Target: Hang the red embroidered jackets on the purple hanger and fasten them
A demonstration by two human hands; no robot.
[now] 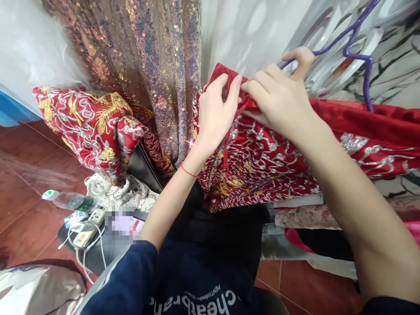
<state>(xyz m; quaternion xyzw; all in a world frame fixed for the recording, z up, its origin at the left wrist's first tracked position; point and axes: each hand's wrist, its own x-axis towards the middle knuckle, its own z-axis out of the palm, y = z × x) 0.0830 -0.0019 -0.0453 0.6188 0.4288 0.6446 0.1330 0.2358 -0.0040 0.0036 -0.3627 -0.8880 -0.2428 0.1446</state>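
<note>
At centre frame, my left hand [215,109] and right hand [278,98] both pinch the red garment [262,157] edge, fingertips touching.

Glossy red satin garment [262,157], metallic embroidery; purple plastic hanger [356,39].

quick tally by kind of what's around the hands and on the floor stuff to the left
Red embroidered satin garment pinched by left hand and right hand: 1
Red embroidered fabric bundle: 1
Sequinned iridescent drape: 1
Purple plastic hanger: 1
Clear plastic water bottle: 1
White power strip: 1
Total: 6
</note>
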